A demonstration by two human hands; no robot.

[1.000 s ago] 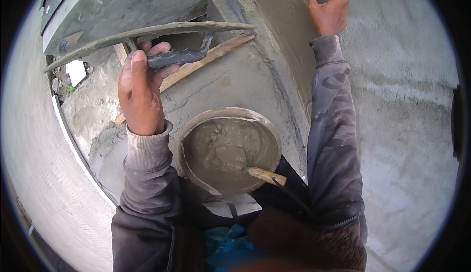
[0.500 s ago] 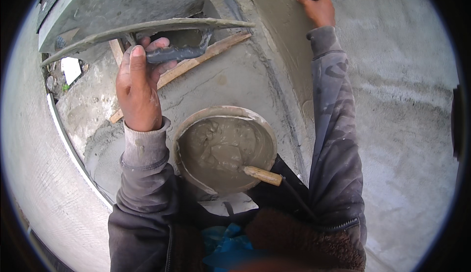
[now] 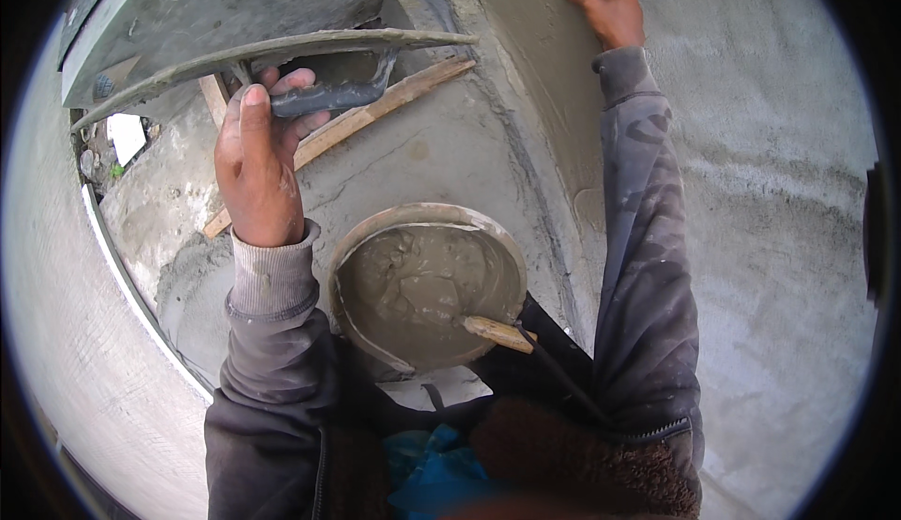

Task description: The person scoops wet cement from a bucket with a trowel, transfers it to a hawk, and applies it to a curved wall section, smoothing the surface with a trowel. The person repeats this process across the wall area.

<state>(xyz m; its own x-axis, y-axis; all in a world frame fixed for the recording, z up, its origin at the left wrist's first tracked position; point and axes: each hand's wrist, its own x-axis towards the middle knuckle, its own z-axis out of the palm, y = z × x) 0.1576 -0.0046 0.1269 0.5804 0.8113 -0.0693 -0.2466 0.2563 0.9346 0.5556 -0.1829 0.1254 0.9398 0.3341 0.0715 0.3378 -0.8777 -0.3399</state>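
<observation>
This is a building site, a spot for cement plastering. A round, tan-rimmed bucket (image 3: pixel 427 210) holds wet grey mortar (image 3: pixel 399 276), with a wooden-handled trowel (image 3: pixel 497 333) sunk in it. Right of the bucket spreads a broad, streaky grey cement surface (image 3: pixel 770 210). Beyond the bucket, toward the left, are a rough, pale wooden batten (image 3: pixel 385 104), a black-handled plastering float (image 3: pixel 324 99) and, farther out, a jagged white scrap (image 3: pixel 126 137) among small stones.

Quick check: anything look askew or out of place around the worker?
Mildly odd: beyond the bucket, a wooden strip lies slantwise, partly hidden behind the left hand. At far left, a white scrap stands out, bright against the gray around it. The wooden-handled tool rests unheld in the wet mortar, its head coated.
</observation>
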